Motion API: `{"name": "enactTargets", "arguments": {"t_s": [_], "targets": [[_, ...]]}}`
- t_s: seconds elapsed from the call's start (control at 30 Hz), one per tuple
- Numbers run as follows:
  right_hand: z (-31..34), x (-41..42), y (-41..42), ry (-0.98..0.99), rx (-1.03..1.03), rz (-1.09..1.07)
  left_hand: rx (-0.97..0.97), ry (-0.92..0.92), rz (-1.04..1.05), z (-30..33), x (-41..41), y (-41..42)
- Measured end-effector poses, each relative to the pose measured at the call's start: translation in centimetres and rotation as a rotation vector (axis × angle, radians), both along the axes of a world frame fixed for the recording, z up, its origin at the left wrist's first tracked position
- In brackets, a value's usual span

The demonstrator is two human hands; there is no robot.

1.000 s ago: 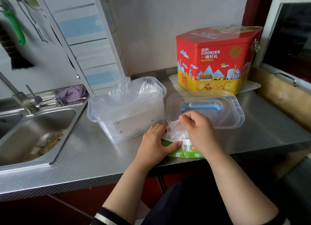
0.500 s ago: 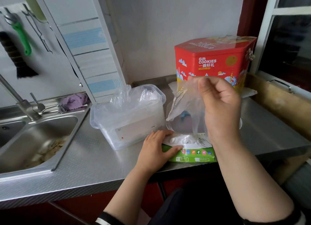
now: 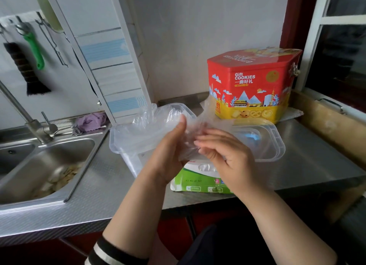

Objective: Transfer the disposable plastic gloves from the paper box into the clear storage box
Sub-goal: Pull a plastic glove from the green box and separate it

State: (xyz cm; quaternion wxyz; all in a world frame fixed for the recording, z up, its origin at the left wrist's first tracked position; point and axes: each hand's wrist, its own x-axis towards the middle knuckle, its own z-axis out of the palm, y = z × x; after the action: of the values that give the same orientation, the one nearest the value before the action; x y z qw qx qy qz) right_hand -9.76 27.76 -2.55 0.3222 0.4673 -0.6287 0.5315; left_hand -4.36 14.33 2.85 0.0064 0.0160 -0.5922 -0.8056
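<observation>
clear plastic glove (image 3: 190,136) being gripped by left hand (image 3: 168,155) and right hand (image 3: 227,155) above paper box (image 3: 198,182) at bench front edge — next, going into clear storage box (image 3: 126,138).

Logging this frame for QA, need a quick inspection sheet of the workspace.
Surface: steel counter, sink at left.
Job's things: thin glove held above the paper box; clear storage box open, plastic inside; its lid lies at right.
Clutter: cookie tin, purple cloth.
Hands: left hand and right hand both hold the glove.
Cables: nothing seen.
Surroundings: brush on wall, window at right.
</observation>
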Motion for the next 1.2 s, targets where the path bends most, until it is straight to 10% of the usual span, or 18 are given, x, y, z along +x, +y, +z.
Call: {"name": "enactTargets", "arguments": {"t_s": [0.27, 0.53, 0.8, 0.9, 1.03, 1.2], "targets": [[-0.5, -0.6, -1.3, 0.235, 0.360, -0.248, -0.087, 0.122, 0.258, 2.4, -0.8, -2.0], [4.7, -3.4, -8.1, 0.042, 0.824, -0.190, -0.310, 0.040, 0.649, 3.9, -1.9, -8.7], [6.8, -5.6, -12.1, -0.292, 1.318, -0.051, -1.451, -0.018, 0.978, 1.0, -1.6, -14.2], [7.1, -6.2, -13.8, -0.340, 1.365, 0.066, -1.569, 0.147, 0.865, 0.5, -1.8, -13.8], [7.4, -6.3, -15.0, -0.355, 1.431, 0.102, -1.714, -0.147, 0.681, -0.4, -2.1, -14.4], [7.5, -7.1, -12.9, -0.408, 0.872, 0.109, -1.764, -0.116, 0.764, -0.6, -1.5, -14.5]]}}
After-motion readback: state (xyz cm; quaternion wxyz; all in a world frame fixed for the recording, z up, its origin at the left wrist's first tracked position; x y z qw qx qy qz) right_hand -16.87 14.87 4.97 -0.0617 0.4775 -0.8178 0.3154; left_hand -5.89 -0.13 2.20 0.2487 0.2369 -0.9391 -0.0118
